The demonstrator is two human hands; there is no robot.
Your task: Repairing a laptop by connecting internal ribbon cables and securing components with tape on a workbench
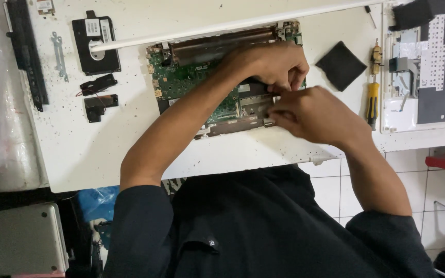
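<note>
A green laptop motherboard [184, 82] lies on the white table [104, 149], with a brown strip along its far edge. My left hand [271, 64] rests on the board's right part, fingers curled down onto it. My right hand [315, 113] sits just beside it at the board's right front corner, fingers pinched at a small metal part [256, 105]. What the fingertips hold is hidden by the hands. Both forearms reach in from dark sleeves.
A hard drive [96, 44], small black parts [99, 95], a metal bracket [59, 54] and a long black bar [27, 56] lie left. A black pad [341, 64], screwdrivers [373, 98] and an opened laptop case [428, 67] sit right. A white device [21, 239] lies below.
</note>
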